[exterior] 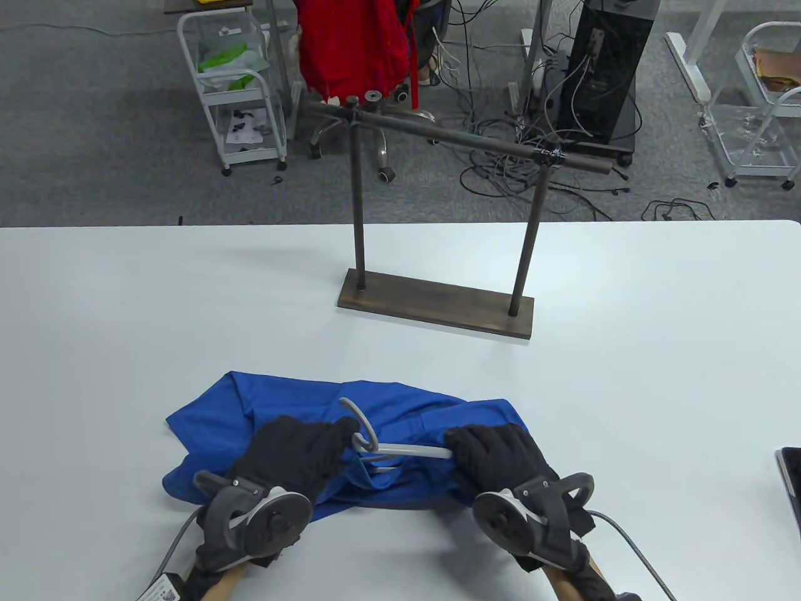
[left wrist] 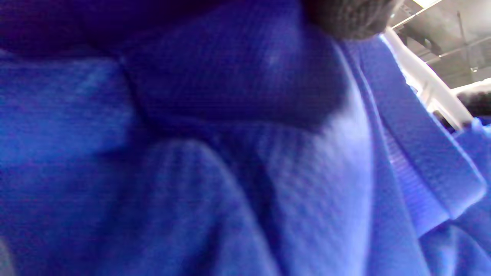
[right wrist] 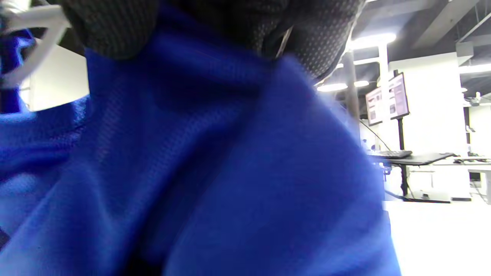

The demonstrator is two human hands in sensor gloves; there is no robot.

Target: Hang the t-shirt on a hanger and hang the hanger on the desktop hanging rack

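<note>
A blue t-shirt (exterior: 400, 410) lies bunched on the white table (exterior: 125, 313) near the front edge. A white hanger (exterior: 407, 449) with a grey hook (exterior: 358, 421) sticks out of the shirt between my hands. My left hand (exterior: 300, 454) grips the shirt beside the hook. My right hand (exterior: 494, 454) grips the shirt over the hanger's right arm. Blue fabric (left wrist: 230, 153) fills the left wrist view, with the hanger (left wrist: 422, 80) at the right. Close cloth (right wrist: 215, 172) also fills the right wrist view, under my gloved fingers (right wrist: 115, 27). The dark metal hanging rack (exterior: 438, 219) stands behind the shirt.
A dark device (exterior: 790, 479) lies at the table's right edge. Beyond the table are white carts (exterior: 241, 87), a chair with a red garment (exterior: 350, 44), floor cables (exterior: 519, 150) and a black computer tower (exterior: 604, 69).
</note>
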